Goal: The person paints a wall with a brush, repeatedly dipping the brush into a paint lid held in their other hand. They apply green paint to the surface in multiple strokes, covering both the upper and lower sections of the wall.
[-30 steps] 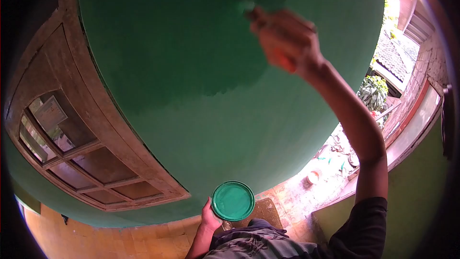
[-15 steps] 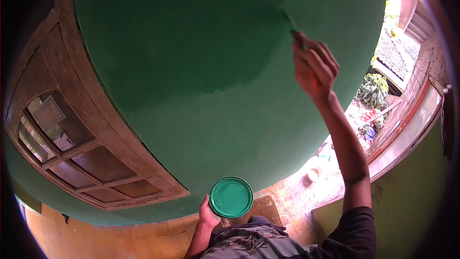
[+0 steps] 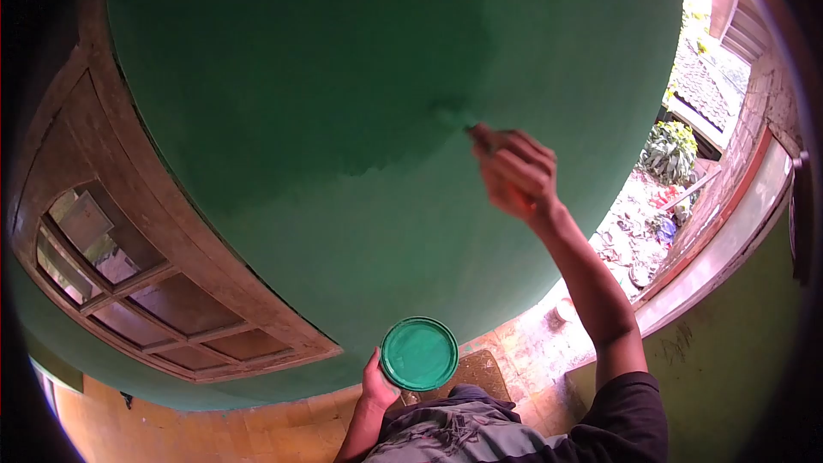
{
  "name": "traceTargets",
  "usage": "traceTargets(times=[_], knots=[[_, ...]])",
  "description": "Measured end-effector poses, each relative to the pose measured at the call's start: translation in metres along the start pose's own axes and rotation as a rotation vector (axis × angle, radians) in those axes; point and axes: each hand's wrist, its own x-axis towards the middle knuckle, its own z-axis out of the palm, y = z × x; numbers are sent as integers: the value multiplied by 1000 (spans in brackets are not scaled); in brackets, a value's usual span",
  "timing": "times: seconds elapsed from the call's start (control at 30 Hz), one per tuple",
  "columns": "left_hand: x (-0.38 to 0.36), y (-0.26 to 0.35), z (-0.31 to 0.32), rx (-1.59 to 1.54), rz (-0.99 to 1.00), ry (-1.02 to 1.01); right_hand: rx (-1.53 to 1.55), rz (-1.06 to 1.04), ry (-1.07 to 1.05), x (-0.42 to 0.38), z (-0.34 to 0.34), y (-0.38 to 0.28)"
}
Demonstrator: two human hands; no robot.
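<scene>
My right hand (image 3: 516,170) is raised in front of the green wall (image 3: 386,240), its fingers wrapped round a paintbrush (image 3: 467,127). The brush tip is blurred and lies at the lower right edge of a darker green painted area (image 3: 326,60). Low in the view, my left hand (image 3: 378,384) holds a round container of green paint (image 3: 419,354) by its left side, with the open top facing up. The wall is lighter green below and to the right of the dark area.
A wooden frame with glass panes (image 3: 190,304) stands at the left. Tiled floor (image 3: 300,416) and a brown mat (image 3: 480,373) lie below. Plants (image 3: 669,153) and bright ground show outside at the right, beside another green wall (image 3: 729,343).
My right hand has moved down and to the left with the brush, along the edge of the dark paint. My left hand and the container have barely shifted.
</scene>
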Motion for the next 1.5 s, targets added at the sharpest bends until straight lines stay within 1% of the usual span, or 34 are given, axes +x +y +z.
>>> traceTargets(times=[0.03,0.1,0.23,0.3,0.33,0.4,0.47,0.5,0.53,0.6,0.63,0.7,0.73,0.8,0.87,0.93,1.03,1.07,1.13,1.2,1.23,1.3,1.33,1.37,1.43,1.5], knots=[[-1,-3,-1,-6,4,5,9,0,-2,5,-5,7],[-3,-5,-4,-15,43,8,-120,31,258,14,-9,19],[-6,-13,-1,-29,42,9,-143,36,202,-7,-1,2],[-1,-15,2,-9,39,15,234,1,-167,-16,-1,-11],[2,-15,6,-7,44,10,232,-4,-163,-13,-3,-6],[6,-21,15,-1,43,19,605,53,-254,-6,-13,7],[12,-25,22,-5,29,7,296,70,-336,8,-31,51],[17,-27,24,-11,14,-5,481,107,-183,9,-26,85],[21,-29,25,-9,18,-5,293,-33,-146,37,-43,100],[29,-35,27,-16,32,-14,75,-119,-62,66,-66,125],[29,-40,29,-16,36,-9,80,-116,-60,80,-71,133],[31,-44,37,-29,14,-33,-162,-196,308,100,-78,145],[32,-46,43,-23,23,-38,-177,-227,290,98,-79,145],[28,-55,51,-10,59,13,-338,-175,-185,59,-62,134],[31,-63,44,-22,59,4,138,-335,-105,39,-44,106],[35,-67,47,-34,62,-8,456,-207,-428,25,-49,85],[34,-71,54,-22,49,24,495,-168,-366,48,-51,103],[37,-73,53,-10,50,19,503,-136,-325,63,-49,127],[41,-74,51,10,70,21,512,29,-321,106,-66,154],[44,-78,50,24,104,111,304,-243,-101,150,-77,173],[44,-78,51,23,104,115,308,-241,-101,166,-86,170],[40,-79,51,0,107,92,14,-449,159,190,-95,162],[40,-81,49,-3,107,94,66,-449,163,183,-83,172],[41,-83,45,-6,119,121,69,-450,163,170,-73,167],[41,-86,49,-18,128,144,52,-529,-134,138,-60,139],[33,-87,61,-50,104,122,188,-434,-369,115,-60,118]])
